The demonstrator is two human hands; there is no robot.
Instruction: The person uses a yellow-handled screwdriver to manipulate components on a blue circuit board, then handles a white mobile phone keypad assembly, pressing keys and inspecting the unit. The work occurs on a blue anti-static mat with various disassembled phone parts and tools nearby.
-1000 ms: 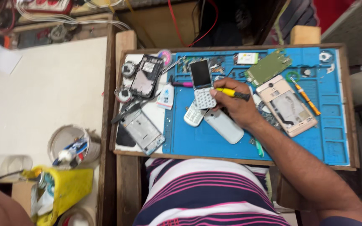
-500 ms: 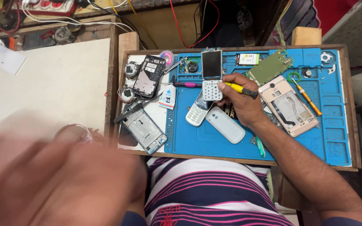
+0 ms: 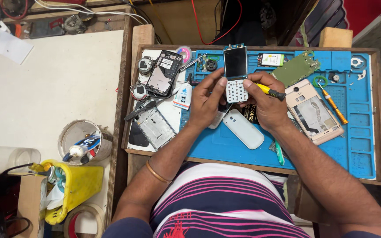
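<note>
Currently, blue work mat on wooden tray carries all parts. Opened keypad phone sits at mat's upper centre, screen up, keypad membrane exposed.
Left hand: forearm angled up from lower left, fingers curled, thumb and forefinger pinching phone's lower left edge.
Right hand: closed around yellow-handled screwdriver, fingertips also bracing phone's right edge.
Advice: keep both-side support firm, driver square, pressure light; white back cover lies just below, near both wrists.
</note>
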